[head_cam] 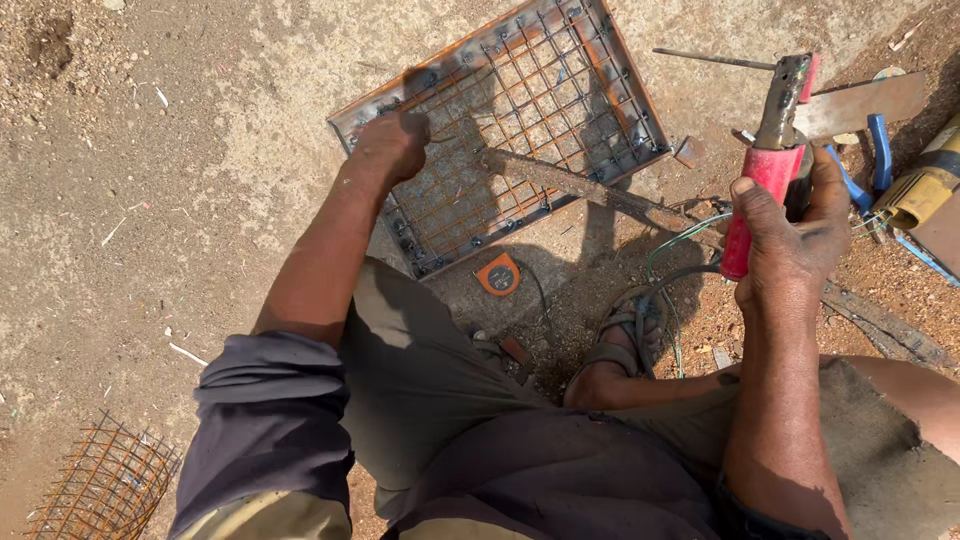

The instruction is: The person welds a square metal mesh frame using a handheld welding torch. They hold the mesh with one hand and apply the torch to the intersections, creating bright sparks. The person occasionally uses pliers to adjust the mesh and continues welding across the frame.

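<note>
A: Where is the left hand (392,143)?

B: On the metal frame (505,130), a rusty mesh grid in an angle-iron border, lying flat on the sandy ground (200,150). The hand is fisted near the frame's left corner. Its grip is closed, though what it pinches against the mesh I cannot tell.

A: And the right hand (790,235)?

B: Raised well to the right of the frame, its grip wrapped tight round the red handle of an electrode holder (778,150). The holder's dark metal head points up, above the fingers, clear of the frame.

A: So the holder sits apart from the grid?

B: Yes, apart. Between them a rusty bar (570,183) lies slanting across the frame's lower right edge and on to the ground.

A: What else is close?

B: An orange tape measure (498,273) on the ground just below the frame's near edge. A sandalled foot (625,335) beside green and grey wires (672,262). A flat metal plate (865,102) lies behind the holder. A piece of loose mesh (105,485) lies at the lower left.
</note>
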